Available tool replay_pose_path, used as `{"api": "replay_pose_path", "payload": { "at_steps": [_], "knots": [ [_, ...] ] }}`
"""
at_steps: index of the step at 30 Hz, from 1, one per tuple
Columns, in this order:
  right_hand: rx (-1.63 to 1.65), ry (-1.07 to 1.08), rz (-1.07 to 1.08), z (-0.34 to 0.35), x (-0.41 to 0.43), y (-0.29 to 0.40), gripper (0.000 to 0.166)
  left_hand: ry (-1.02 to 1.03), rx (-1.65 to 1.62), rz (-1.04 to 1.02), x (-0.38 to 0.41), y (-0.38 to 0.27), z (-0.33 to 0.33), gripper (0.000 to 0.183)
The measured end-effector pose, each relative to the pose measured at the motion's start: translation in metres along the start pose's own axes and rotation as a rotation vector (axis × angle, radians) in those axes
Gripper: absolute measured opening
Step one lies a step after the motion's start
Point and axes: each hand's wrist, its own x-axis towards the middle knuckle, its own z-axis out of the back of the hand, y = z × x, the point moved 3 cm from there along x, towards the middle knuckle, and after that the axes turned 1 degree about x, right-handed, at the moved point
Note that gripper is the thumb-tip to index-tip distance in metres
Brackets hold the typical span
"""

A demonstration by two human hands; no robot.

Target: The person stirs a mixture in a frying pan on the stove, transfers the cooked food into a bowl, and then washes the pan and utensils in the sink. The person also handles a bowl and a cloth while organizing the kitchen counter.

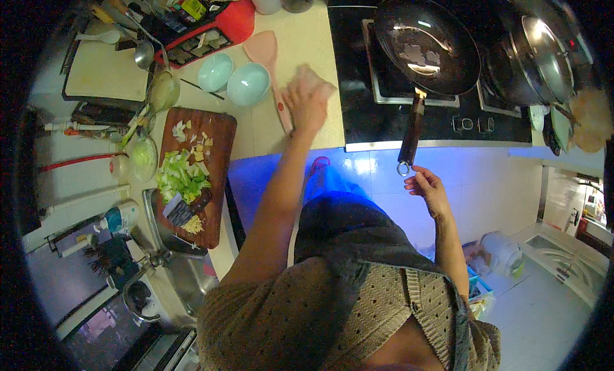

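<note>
My left hand presses a pale, thin cloth or paper wipe against the light countertop, between a pink spatula and the hob's edge. Both hand and wipe are blurred. A dark frying pan rests on the black glass hob, its brown handle jutting over the front edge. Just beside the handle's metal ring is my right hand, fingers loosely bent and apart, with nothing in it. Whether a fingertip touches the ring I cannot tell.
Two light green bowls stand left of the spatula. A wooden chopping board carries chopped greens, minced pieces and a cleaver blade, partly over the sink. Another lidded pan stands at the hob's right.
</note>
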Motion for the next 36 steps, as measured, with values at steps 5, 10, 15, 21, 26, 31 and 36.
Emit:
{"api": "replay_pose_path", "payload": {
  "at_steps": [5, 10, 15, 21, 26, 31, 36],
  "knots": [
    [0.036, -0.008, -0.041, 0.016, -0.023, -0.028, 0.037, -0.070, -0.111, 0.073, -0.009, 0.003, -0.008, 0.033],
    [0.096, -0.098, -0.036, 0.049, -0.051, -0.055, 0.039, -0.062, -0.295, 0.025, -0.051, -0.062, -0.003, 0.035],
    [0.135, -0.194, -0.065, 0.073, -0.078, -0.083, 0.040, -0.029, -1.000, 0.069, -0.015, -0.159, -0.022, 0.025],
    [0.190, -0.266, -0.122, 0.083, -0.108, -0.115, 0.036, -0.019, -0.426, -0.549, -0.015, -0.279, -0.040, 0.041],
    [0.120, -0.246, -0.187, 0.090, -0.114, -0.131, 0.041, 0.058, -0.497, -0.551, -0.019, -0.319, -0.061, 0.030],
    [0.044, -0.219, -0.130, 0.093, -0.106, -0.110, 0.036, -0.035, -0.498, -0.472, -0.025, -0.266, -0.047, 0.032],
    [0.096, -0.180, -0.121, 0.088, -0.096, -0.115, 0.035, 0.020, -0.506, -0.207, -0.056, -0.160, 0.010, 0.035]
  ]
}}
